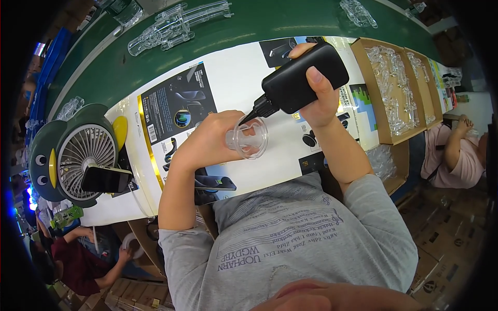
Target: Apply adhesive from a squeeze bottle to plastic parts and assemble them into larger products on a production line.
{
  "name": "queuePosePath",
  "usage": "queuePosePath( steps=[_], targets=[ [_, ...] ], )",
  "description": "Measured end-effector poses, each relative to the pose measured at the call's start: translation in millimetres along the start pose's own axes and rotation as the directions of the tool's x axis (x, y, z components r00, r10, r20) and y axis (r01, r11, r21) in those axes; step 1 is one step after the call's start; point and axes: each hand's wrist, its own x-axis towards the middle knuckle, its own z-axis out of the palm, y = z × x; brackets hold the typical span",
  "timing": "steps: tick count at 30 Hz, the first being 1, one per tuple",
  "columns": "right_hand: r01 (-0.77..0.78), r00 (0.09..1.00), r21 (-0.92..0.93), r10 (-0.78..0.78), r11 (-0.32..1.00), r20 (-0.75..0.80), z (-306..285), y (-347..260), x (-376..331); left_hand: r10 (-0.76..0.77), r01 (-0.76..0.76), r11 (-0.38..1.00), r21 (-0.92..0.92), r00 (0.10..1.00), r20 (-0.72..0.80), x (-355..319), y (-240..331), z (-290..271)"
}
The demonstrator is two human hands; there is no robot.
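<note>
My left hand (210,139) is closed around a clear round plastic piece, shaped like a cup with a wide rim (258,143). In my right hand (322,103) is a black squeeze bottle (303,78), tilted down to the left. Its narrow black nozzle (259,107) points at the upper edge of the clear piece; whether the tip touches it I cannot tell. Both hands are above the printed sheet (285,155) that covers the work surface.
A clear plastic assembly (174,30) lies on the green table (280,20) beyond the sheet. Cardboard boxes (385,136) of clear parts stand on the right. A penguin-shaped fan (85,150) and a phone (106,180) are at left. Other people (450,155) sit on both sides.
</note>
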Motion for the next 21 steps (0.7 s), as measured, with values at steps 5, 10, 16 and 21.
queuePosePath(
  steps=[5,10,16,21],
  targets=[
    [-0.001,1.0,-0.007,0.001,1.0,0.008,2.4,-1.6,-0.9,-0.024,0.024,1.0,-0.011,1.0,0.015,-1.2,-0.1,0.5],
    [-0.015,1.0,-0.017,0.015,1.0,0.013,3.7,-3.2,-2.3,-0.011,0.012,1.0,-0.02,1.0,0.023,-1.1,2.5,-0.7],
    [-0.025,0.999,-0.02,0.026,0.999,0.038,4.1,-4.2,-3.7,-0.014,0.016,0.999,-0.049,0.999,0.034,-0.1,8.0,-3.7],
    [-0.053,0.996,-0.028,0.054,0.998,0.069,4.6,-5.7,-5.1,-0.028,0.029,0.999,-0.029,0.999,0.041,0.1,9.0,-3.6]
  ],
)
